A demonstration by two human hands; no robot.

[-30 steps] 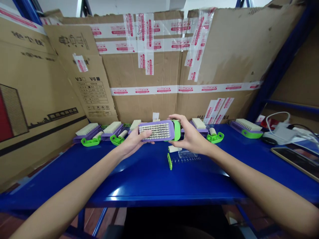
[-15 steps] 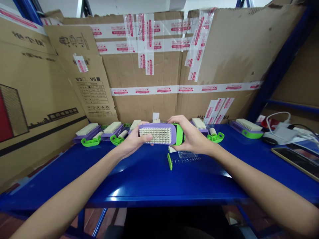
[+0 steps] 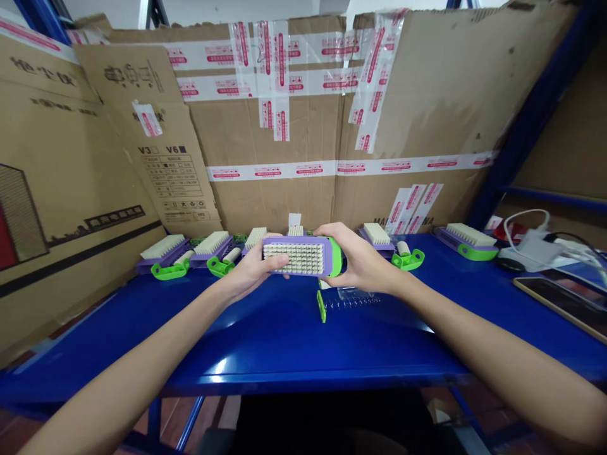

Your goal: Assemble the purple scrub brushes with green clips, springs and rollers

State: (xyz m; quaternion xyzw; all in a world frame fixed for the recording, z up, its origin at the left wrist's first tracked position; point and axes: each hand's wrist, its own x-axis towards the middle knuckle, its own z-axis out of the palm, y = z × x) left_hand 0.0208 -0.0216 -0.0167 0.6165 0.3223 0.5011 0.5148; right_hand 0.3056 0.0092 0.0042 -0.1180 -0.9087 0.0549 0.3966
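My left hand (image 3: pixel 253 272) grips the left end of a purple scrub brush (image 3: pixel 296 258), thumb over its pale bristles, which face me. My right hand (image 3: pixel 360 262) is closed around a green end piece (image 3: pixel 336 256) that sits against the brush's right end. The brush is held level above the table. Below it on the tabletop lie a flat green part (image 3: pixel 322 306), a spring (image 3: pixel 353 304) and a clear plastic piece (image 3: pixel 351 293), partly behind my right hand.
Along the back of the blue table (image 3: pixel 284 354) stand several purple brushes (image 3: pixel 212 245) with green end parts (image 3: pixel 408 259) and white rollers. A finished-looking brush (image 3: pixel 469 240) is at the right, near a white charger (image 3: pixel 531 249) with cables and a phone (image 3: pixel 564 306). Cardboard (image 3: pixel 265 202) walls the back.
The green end piece has moved left against the brush, and the gap between them has closed. The camera view has shifted slightly.
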